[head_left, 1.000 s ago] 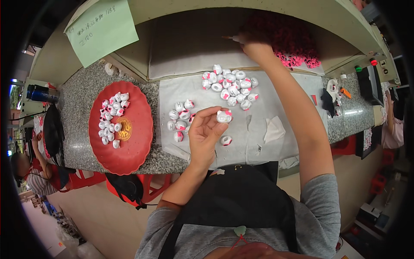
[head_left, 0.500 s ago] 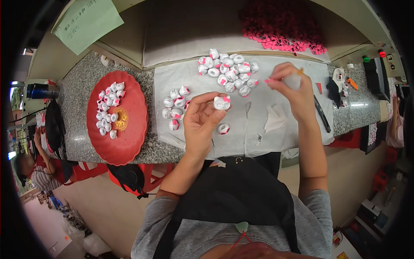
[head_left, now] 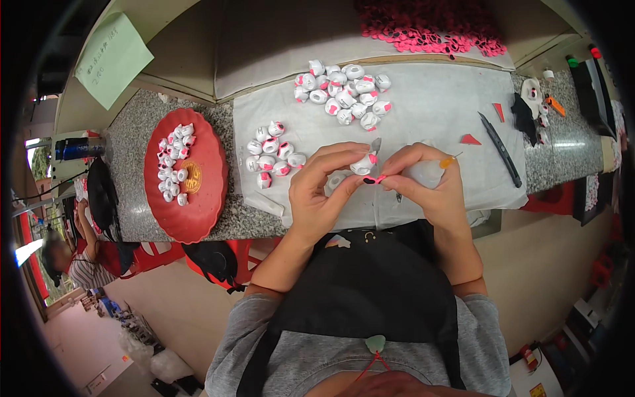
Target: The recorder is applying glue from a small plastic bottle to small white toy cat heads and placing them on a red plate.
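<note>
Between my left hand's (head_left: 312, 198) thumb and fingers is a small white cat-head piece (head_left: 361, 165) with pink on it. My right hand (head_left: 442, 197) pinches a small pink-and-black piece (head_left: 374, 179) right at the cat head's lower edge; whether the two touch is hard to tell. A translucent squeeze bottle (head_left: 425, 174) with an orange needle tip is also tucked in my right hand. Both hands meet above the white sheet (head_left: 436, 92). Another white piece (head_left: 336, 180) shows partly behind my left fingers.
A pile of cat heads (head_left: 345, 98) lies at the far middle, a smaller group (head_left: 270, 147) left of my hands. At left stands a red scalloped plate (head_left: 217, 188) with more. A black pen-like tool (head_left: 501, 149), red scraps (head_left: 470, 139) and a pink heap (head_left: 430, 33) lie beyond.
My right hand has come left and nearer with the pink piece and bottle, meeting my left hand. The cat head has moved slightly right and been turned. The view has shifted.
</note>
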Motion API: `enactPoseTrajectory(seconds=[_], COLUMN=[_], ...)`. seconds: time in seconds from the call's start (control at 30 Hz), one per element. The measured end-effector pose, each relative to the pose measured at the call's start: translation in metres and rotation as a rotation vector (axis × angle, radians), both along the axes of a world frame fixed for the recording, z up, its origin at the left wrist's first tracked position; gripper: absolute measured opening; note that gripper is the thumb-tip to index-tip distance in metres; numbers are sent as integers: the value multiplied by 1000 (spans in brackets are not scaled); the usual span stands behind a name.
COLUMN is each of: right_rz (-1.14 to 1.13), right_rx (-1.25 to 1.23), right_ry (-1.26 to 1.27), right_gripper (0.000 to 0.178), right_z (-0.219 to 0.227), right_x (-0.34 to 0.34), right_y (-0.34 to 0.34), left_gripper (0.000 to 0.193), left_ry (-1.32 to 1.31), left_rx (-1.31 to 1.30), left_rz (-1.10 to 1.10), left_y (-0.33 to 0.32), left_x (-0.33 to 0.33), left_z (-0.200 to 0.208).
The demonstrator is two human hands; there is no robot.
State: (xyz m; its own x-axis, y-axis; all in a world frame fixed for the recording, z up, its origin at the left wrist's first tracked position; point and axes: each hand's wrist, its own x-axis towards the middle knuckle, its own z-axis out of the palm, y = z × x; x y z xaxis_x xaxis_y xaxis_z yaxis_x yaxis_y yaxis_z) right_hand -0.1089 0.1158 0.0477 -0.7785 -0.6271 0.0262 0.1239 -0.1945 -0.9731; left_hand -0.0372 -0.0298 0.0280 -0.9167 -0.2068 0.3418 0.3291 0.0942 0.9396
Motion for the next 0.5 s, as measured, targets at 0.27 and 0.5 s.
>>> enactPoseTrajectory(seconds=[0.27,0.5], right_rz=[-42,-104], right_rx=[89,57], right_ry=[61,141], right_gripper=[10,22], right_z=[2,-9], right_x=[3,9], right_y=[-1,-8], left_gripper=[27,27], left_ry=[11,-92], left_rx=[-65,323], left_rz=[-34,-64], left_y=[1,2], left_x=[0,2], left_z=[1,8])
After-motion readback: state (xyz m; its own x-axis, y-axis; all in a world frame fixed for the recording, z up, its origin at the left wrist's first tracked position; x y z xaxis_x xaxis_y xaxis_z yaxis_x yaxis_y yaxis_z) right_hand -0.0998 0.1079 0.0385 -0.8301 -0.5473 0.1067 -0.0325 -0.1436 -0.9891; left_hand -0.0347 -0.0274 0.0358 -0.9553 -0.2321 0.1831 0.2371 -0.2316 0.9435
